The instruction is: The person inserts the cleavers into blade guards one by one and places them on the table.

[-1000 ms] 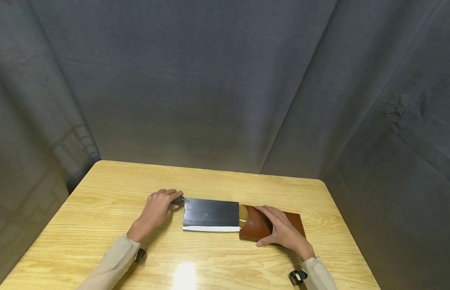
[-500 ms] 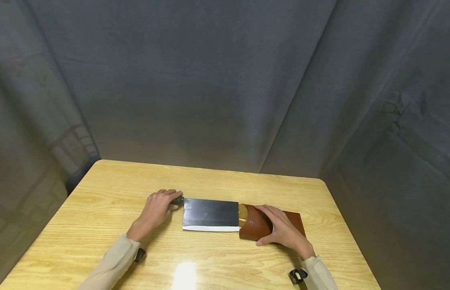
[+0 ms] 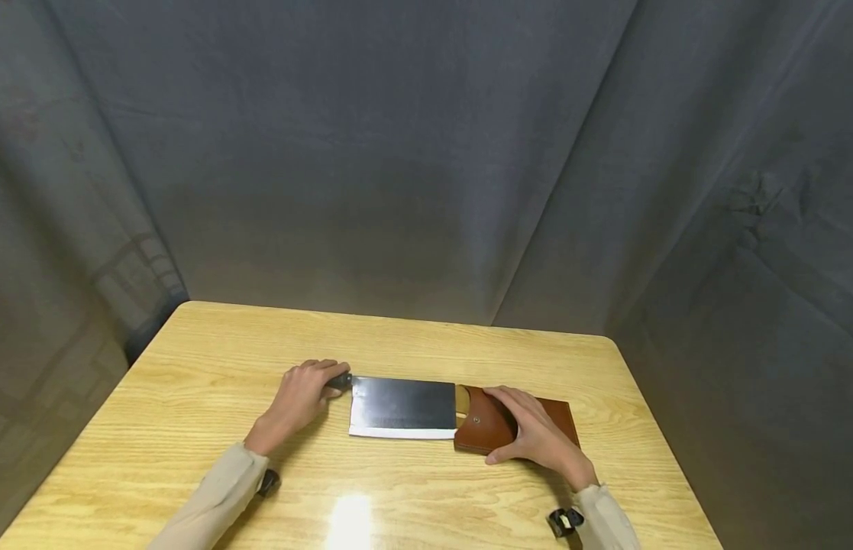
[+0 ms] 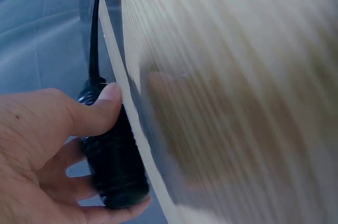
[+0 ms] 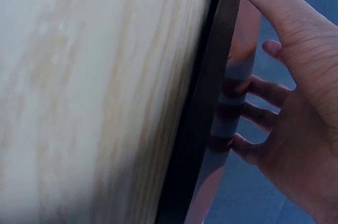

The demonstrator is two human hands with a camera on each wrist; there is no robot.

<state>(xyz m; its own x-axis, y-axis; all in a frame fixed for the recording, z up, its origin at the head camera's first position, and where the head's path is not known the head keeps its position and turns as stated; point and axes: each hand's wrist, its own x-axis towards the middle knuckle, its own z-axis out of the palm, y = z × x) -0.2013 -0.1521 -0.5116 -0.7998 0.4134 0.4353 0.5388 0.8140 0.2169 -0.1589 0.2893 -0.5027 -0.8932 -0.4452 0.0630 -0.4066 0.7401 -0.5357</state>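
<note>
A cleaver with a broad dark blade and a bright cutting edge lies level over the table, its edge facing the person. My left hand grips its handle. The left wrist view shows that black handle between thumb and curled fingers. The blade's far end is right at the mouth of a brown leather sheath, where tan lining and a metal stud show. My right hand spans the sheath, thumb on the near side and fingers over its top. From the right wrist, the sheath's dark side stands beneath the thumb.
Everything rests on a light wood-grain table with rounded back corners. Grey curtains hang behind it and at both sides. Bright glare marks the table's front.
The cleaver has shifted very slightly right, toward the sheath, along with the left hand. The right hand and the sheath have stayed nearly still.
</note>
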